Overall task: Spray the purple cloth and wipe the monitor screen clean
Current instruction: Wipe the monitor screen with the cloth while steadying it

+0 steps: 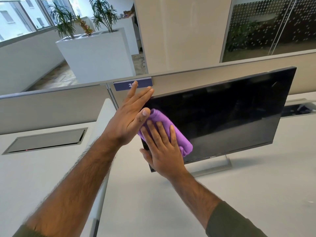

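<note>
A black monitor (222, 115) stands on a white desk, its screen dark and facing me. A folded purple cloth (162, 120) lies flat against the screen's left part. My right hand (162, 149) presses on the cloth with fingers spread. My left hand (131, 115) rests flat against the monitor's upper left edge, fingers straight, thumb touching the cloth's top. No spray bottle is in view.
The white desk (239, 194) runs under the monitor's silver stand (213, 168). A beige partition (51, 103) with a blue number tag (123, 85) stands behind. A grey cable hatch (46, 141) sits at the left. White planters (95, 53) stand beyond.
</note>
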The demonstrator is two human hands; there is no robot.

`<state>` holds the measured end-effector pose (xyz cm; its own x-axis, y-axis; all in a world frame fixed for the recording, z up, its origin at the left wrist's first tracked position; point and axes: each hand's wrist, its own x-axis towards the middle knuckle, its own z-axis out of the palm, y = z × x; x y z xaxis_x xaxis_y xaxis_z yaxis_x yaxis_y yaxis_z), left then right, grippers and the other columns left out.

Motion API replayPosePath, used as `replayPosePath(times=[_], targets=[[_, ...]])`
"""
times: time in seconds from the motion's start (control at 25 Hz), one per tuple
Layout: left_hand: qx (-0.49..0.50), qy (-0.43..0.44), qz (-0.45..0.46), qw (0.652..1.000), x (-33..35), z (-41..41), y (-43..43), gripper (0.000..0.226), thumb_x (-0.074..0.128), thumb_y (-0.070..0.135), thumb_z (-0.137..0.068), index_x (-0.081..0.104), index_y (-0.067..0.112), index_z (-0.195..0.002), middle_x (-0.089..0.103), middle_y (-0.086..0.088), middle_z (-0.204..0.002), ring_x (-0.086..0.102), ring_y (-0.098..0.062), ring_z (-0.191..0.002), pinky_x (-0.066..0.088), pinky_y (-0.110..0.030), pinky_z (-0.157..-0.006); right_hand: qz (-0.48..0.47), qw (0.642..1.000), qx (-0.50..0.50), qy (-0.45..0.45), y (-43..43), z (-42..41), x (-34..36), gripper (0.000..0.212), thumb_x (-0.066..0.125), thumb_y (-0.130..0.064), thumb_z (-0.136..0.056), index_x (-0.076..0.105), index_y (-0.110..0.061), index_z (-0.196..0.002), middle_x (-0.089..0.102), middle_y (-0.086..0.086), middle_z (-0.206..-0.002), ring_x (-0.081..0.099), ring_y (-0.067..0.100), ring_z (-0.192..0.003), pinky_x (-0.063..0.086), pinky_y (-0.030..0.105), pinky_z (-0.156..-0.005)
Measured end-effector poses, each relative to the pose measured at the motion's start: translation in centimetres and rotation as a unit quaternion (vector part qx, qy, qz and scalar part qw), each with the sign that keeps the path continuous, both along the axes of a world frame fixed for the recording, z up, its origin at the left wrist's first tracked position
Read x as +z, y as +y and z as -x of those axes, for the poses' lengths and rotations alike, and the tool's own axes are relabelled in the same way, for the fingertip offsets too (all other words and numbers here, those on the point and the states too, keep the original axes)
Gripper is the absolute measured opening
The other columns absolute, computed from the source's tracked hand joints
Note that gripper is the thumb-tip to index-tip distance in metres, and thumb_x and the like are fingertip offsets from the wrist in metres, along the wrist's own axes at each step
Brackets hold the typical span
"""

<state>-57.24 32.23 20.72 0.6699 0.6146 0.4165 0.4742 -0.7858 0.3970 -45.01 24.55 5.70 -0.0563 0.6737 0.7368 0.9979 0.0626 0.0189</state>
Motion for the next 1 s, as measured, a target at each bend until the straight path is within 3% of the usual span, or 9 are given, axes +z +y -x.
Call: replayPosePath(times=[0.16,0.24,0.36,0.52,0.6,0.76,0.84,1.0], targets=[[0.008,0.014,-0.004,1.000,0.1,0.1,-0.2,0.096,-0.002,0.083,-0.086,0.027,0.028,-0.160,0.019,0.011,-0.169,-0.009,-0.004,-0.156,0.007,-0.045,-0.124,0.003,0.995,0.004,-0.098,-1.4,-1.5,-3.3,0.063,0.044,-0.050,-0.105,0.031,-0.021,-0.158,0.023,0.006,-0.166,0.020,0.029,-0.154,0.024,0.054,-0.122],[0.006,0.010,0.002,1.000,0.2,0.1,-0.2,0.097,-0.001,0.083,-0.087,0.030,0.026,-0.159,0.023,0.009,-0.168,-0.006,-0.005,-0.157,0.010,-0.047,-0.125,-0.004,0.995,0.002,-0.101,-0.4,-2.7,-1.7,0.063,0.042,-0.049,-0.106,0.024,-0.022,-0.160,0.015,0.005,-0.168,0.016,0.028,-0.155,0.018,0.055,-0.124],[0.001,-0.002,0.009,1.000,0.4,0.1,-0.3,0.097,0.002,0.083,-0.088,0.034,0.024,-0.158,0.030,0.008,-0.166,-0.003,-0.004,-0.157,0.013,-0.045,-0.125,-0.048,0.997,-0.065,0.015,0.7,-4.7,1.6,0.067,0.042,-0.046,-0.106,0.012,-0.021,-0.160,0.002,0.007,-0.167,0.003,0.029,-0.156,0.006,0.057,-0.125],[0.013,0.007,0.016,1.000,0.5,0.1,-0.6,0.098,0.000,0.084,-0.086,0.033,0.027,-0.158,0.027,0.010,-0.167,-0.003,-0.003,-0.156,0.011,-0.048,-0.125,-0.094,0.950,-0.192,0.229,1.0,-6.5,4.4,0.064,0.037,-0.043,-0.108,0.014,-0.011,-0.158,0.011,0.018,-0.167,0.009,0.039,-0.155,0.013,0.060,-0.124],[0.006,0.003,0.010,1.000,0.4,0.2,-0.7,0.096,0.002,0.083,-0.087,0.034,0.025,-0.158,0.031,0.008,-0.166,-0.002,-0.003,-0.156,0.014,-0.049,-0.125,-0.080,0.963,-0.148,0.211,1.0,-4.9,4.1,0.066,0.039,-0.045,-0.107,0.015,-0.010,-0.159,0.007,0.016,-0.167,0.005,0.037,-0.156,0.009,0.059,-0.125],[-0.002,-0.006,-0.010,1.000,0.1,0.1,-0.3,0.097,0.003,0.082,-0.088,0.036,0.022,-0.157,0.037,0.003,-0.163,0.000,-0.006,-0.157,0.020,-0.054,-0.123,-0.036,0.997,-0.019,0.071,0.7,-1.5,2.0,0.067,0.046,-0.047,-0.105,0.017,-0.019,-0.158,0.013,0.008,-0.166,0.008,0.029,-0.156,0.011,0.055,-0.125],[0.005,-0.010,-0.013,1.000,-0.1,-0.2,-0.3,0.098,0.002,0.082,-0.088,0.037,0.022,-0.156,0.037,0.003,-0.163,0.001,-0.007,-0.157,0.020,-0.056,-0.123,-0.054,0.994,-0.056,0.070,0.8,-3.7,2.4,0.064,0.046,-0.046,-0.105,0.020,-0.020,-0.158,0.016,0.008,-0.165,0.013,0.030,-0.155,0.015,0.057,-0.125],[0.003,-0.022,-0.012,1.000,-0.1,-0.3,-0.4,0.095,0.004,0.081,-0.090,0.039,0.022,-0.155,0.039,0.003,-0.162,0.001,-0.008,-0.158,0.021,-0.057,-0.123,-0.084,0.959,-0.184,0.200,0.5,-8.3,3.6,0.066,0.043,-0.044,-0.107,0.020,-0.010,-0.158,0.012,0.016,-0.166,0.011,0.037,-0.155,0.013,0.059,-0.124]])
